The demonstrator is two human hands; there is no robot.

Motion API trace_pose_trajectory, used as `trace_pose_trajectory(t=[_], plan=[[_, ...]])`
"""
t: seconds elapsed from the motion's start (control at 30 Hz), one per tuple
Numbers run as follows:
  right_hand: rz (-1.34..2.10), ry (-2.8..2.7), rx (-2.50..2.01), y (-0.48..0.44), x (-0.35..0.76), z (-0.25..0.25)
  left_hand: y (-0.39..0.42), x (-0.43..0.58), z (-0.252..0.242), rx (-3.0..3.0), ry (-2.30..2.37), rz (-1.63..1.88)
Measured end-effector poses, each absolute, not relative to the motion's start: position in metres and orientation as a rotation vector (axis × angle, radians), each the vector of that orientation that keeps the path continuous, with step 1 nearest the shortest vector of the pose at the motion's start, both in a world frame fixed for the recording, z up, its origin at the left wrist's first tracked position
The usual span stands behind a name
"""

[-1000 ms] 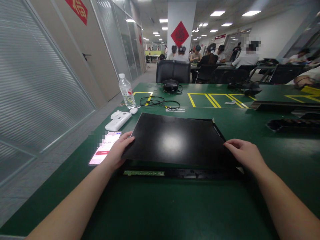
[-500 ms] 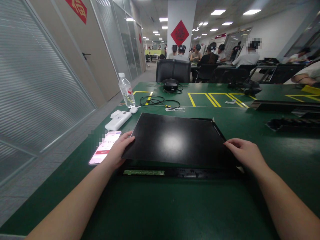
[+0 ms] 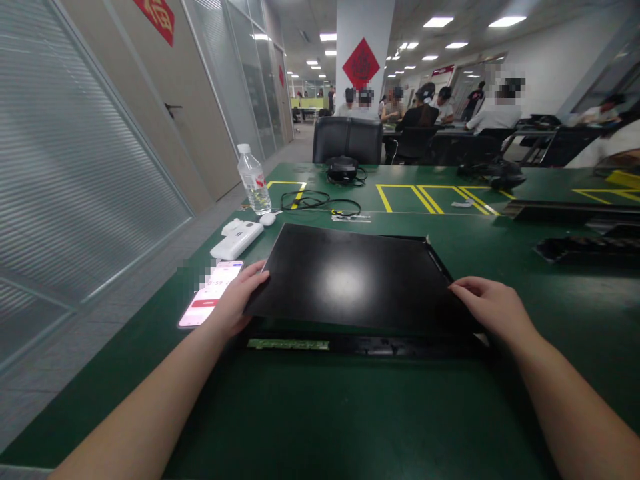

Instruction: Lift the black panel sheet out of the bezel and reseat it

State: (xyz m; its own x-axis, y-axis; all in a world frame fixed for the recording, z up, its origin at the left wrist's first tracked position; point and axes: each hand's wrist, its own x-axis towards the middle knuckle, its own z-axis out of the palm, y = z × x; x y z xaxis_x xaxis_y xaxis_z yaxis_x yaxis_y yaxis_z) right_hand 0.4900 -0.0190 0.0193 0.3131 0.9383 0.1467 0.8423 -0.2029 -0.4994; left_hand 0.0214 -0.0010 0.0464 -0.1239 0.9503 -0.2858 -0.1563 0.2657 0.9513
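A glossy black screen panel (image 3: 340,273) lies tilted across a black frame (image 3: 400,345), its left side raised a little. My left hand (image 3: 240,297) grips the panel's left edge, thumb on top and the other fingers mostly hidden below. At the right edge, my right hand (image 3: 493,307) pinches the panel near its side, fingers closed; the frame's right rim runs close by. A green circuit board strip (image 3: 289,345) shows along the frame's near side. Ceiling light reflects in the middle of the panel.
Left of the panel lie a lit phone (image 3: 213,293), a white power bank (image 3: 237,240) and a water bottle (image 3: 254,180). A black cable (image 3: 320,201) curls behind on the green table (image 3: 340,413). Black strips (image 3: 575,250) lie at the right. People sit further back.
Both hands keep their hold and the panel stays almost in place. The view has shifted very slightly.
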Motion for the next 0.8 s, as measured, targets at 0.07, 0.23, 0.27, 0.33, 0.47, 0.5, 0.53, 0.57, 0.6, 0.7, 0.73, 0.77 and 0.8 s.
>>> trace_pose_trajectory(t=[0.07,0.23,0.27,0.33,0.47,0.5,0.53,0.57,0.6,0.7,0.73,0.77,0.8], plan=[[0.248,-1.574,-2.081,-0.0189,0.4902,0.0184,-0.0008,0.0212,0.0464,0.837,1.336,1.155],[0.242,-1.564,-2.065,-0.0192,0.4901,0.0179,-0.0007,0.0203,0.0460,0.836,1.362,1.153],[0.242,-1.564,-2.067,-0.0193,0.4899,0.0182,-0.0011,0.0202,0.0461,0.836,1.360,1.156],[0.241,-1.563,-2.077,-0.0195,0.4897,0.0188,-0.0019,0.0201,0.0465,0.843,1.348,1.159],[0.218,-1.573,-2.067,-0.0193,0.4903,0.0184,-0.0024,0.0199,0.0465,0.875,1.333,1.145],[0.219,-1.574,-2.063,-0.0193,0.4904,0.0182,-0.0023,0.0199,0.0463,0.880,1.331,1.143],[0.224,-1.573,-2.062,-0.0193,0.4903,0.0183,-0.0022,0.0201,0.0462,0.881,1.330,1.142],[0.232,-1.571,-2.065,-0.0194,0.4900,0.0185,-0.0021,0.0202,0.0461,0.882,1.329,1.143],[0.239,-1.568,-2.069,-0.0196,0.4895,0.0191,-0.0021,0.0205,0.0461,0.881,1.331,1.146],[0.253,-1.554,-2.080,-0.0202,0.4873,0.0213,-0.0024,0.0217,0.0467,0.890,1.343,1.157],[0.258,-1.549,-2.084,-0.0204,0.4868,0.0218,-0.0026,0.0220,0.0470,0.895,1.344,1.158],[0.262,-1.544,-2.088,-0.0204,0.4866,0.0220,-0.0028,0.0223,0.0473,0.899,1.341,1.157],[0.265,-1.542,-2.090,-0.0204,0.4866,0.0218,-0.0029,0.0225,0.0475,0.900,1.336,1.155]])
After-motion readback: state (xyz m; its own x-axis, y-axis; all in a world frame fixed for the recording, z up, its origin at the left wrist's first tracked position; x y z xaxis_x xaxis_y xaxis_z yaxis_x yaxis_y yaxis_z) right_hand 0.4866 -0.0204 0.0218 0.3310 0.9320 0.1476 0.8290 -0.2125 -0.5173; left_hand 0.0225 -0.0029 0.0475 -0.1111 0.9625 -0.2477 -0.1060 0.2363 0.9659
